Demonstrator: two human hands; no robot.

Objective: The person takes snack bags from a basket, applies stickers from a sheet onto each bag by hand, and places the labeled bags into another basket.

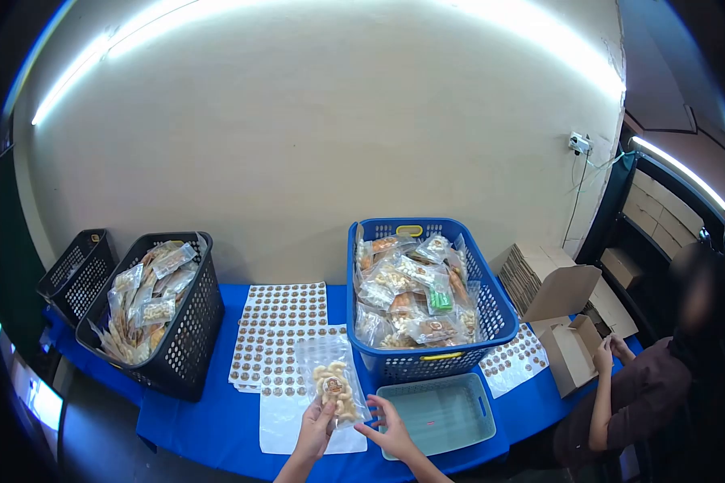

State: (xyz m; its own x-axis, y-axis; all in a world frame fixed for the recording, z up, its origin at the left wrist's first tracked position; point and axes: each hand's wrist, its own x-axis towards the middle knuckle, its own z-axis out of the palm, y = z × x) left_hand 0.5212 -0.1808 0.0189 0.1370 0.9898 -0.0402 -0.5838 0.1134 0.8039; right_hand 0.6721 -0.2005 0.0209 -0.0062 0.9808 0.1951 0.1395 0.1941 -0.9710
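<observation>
My left hand (317, 428) grips the lower left side of a clear plastic snack bag (338, 385). Pale curved snack pieces fill the bag's lower part, and a round brown sticker sits on its front. To the right of the bag, my right hand (388, 427) has its fingers apart and holds nothing; whether a fingertip touches the bag's edge I cannot tell. Beneath the bag lie white sticker sheets (278, 342) with rows of round brown stickers. Part of the front sheet, near my left wrist, is bare backing.
A blue basket (495, 330) full of snack bags stands behind a pale green tray (439, 402). At left are a black basket (189, 346) of bags and another black basket (72, 278). On the right, a person (632, 402) has both hands by an open cardboard box (568, 354).
</observation>
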